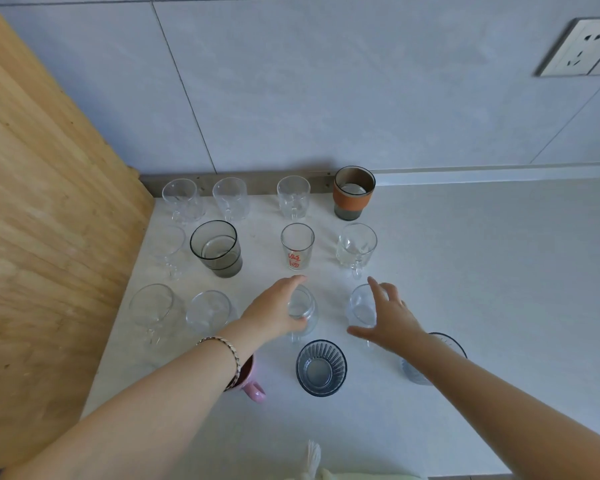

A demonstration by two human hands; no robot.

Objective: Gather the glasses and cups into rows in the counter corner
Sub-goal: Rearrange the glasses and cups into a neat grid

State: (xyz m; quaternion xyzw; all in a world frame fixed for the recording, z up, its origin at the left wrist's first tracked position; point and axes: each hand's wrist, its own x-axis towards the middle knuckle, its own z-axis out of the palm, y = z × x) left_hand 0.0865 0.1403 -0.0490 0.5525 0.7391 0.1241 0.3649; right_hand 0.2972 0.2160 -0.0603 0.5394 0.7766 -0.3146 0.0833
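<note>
Left hand [278, 308]: grip closed round 3rd glass [305, 306] of row 3; glass stands on surface [465, 271].
Right hand [390, 318]: fingers spread, grip released, just beside 4th glass [361, 306]; contact unclear.
Rows: 3 rows of 4 in the corner. Pink mug [253, 386], ribbed cup [321, 367] and blue cup [413, 372] sit in front, not yet aligned.
Risk 1: left forearm crosses above pink mug; a low pull-back could knock it.
Risk 2: glasses stand close; a sideways nudge may clink neighbours or tip the stemmed glass [153, 310].

One head camera only, looking forward and down on the table [465, 271] from close above. The tiled wall [326, 81] is at 12 o'clock, the wooden panel [49, 202] at 9 o'clock.
</note>
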